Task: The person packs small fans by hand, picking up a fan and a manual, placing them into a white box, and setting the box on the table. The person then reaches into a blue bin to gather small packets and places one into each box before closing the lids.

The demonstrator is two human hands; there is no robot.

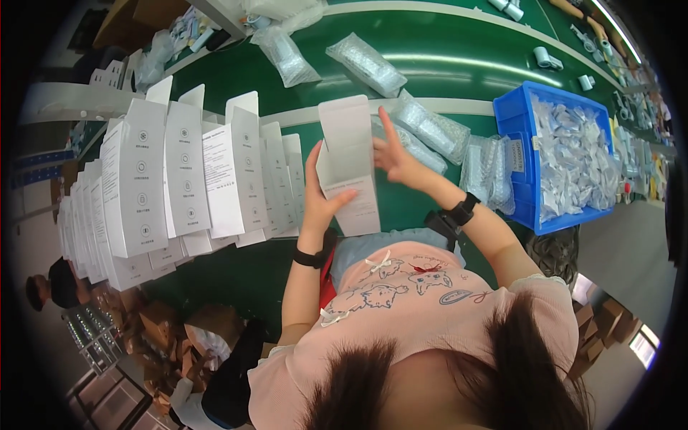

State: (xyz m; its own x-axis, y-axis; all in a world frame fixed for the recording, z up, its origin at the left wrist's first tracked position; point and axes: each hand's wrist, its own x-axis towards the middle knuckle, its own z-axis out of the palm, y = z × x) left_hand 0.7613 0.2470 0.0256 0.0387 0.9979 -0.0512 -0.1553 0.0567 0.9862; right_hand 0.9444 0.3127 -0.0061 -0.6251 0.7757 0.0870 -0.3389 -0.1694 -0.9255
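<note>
A tall white carton (347,161) stands upright in front of me with its top flap raised. My left hand (326,190) grips it from the left, thumb across the near face and fingers along the left side. By the carton's right edge, my right hand (400,159) has its index finger pointing up and its other fingers apart. I cannot tell whether those fingertips touch the carton. Just beyond the right hand lie clear bubble-wrapped packages (430,127), with more bubble-wrapped packages (487,170) beside the blue crate.
Several white cartons (186,168) stand in rows at my left, many with flaps up. A blue crate (527,204) at the right holds small bagged parts (573,158). Past the pale rail, two bubble-wrapped bundles (367,64) lie on the green surface (459,50). Another person's arm (584,18) shows far right.
</note>
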